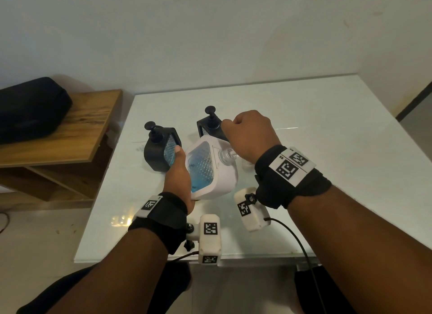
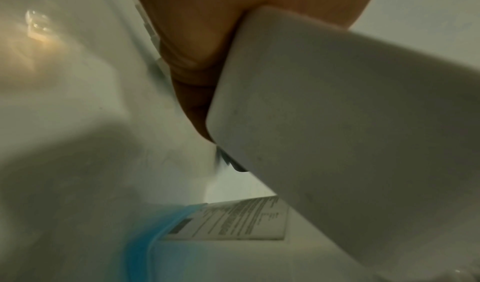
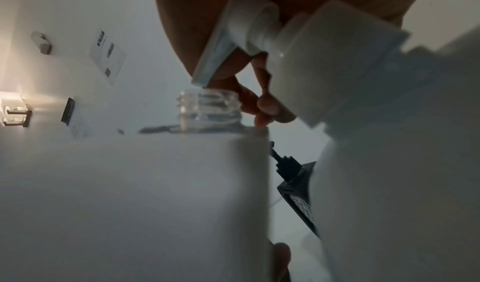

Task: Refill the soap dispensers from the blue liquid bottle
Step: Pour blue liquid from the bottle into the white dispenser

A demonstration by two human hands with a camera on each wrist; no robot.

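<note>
The white dispenser (image 1: 211, 166) is sitting in your left hand (image 1: 178, 173), its fingers grasping the body. Your right hand (image 1: 251, 136) is holding the white pump (image 3: 249, 31), fingers clenched around it above the open neck (image 1: 225, 155).

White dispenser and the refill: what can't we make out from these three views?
- Pump head: head view, hidden by the right hand; only the right wrist view shows it, blurred.
- Blue liquid bottle: only its reflection, left wrist view, blurred, label unreadable.
- White dispenser fill level: its tilt makes it unclear.
- Rear black dispenser: body partly behind the right hand.
</note>
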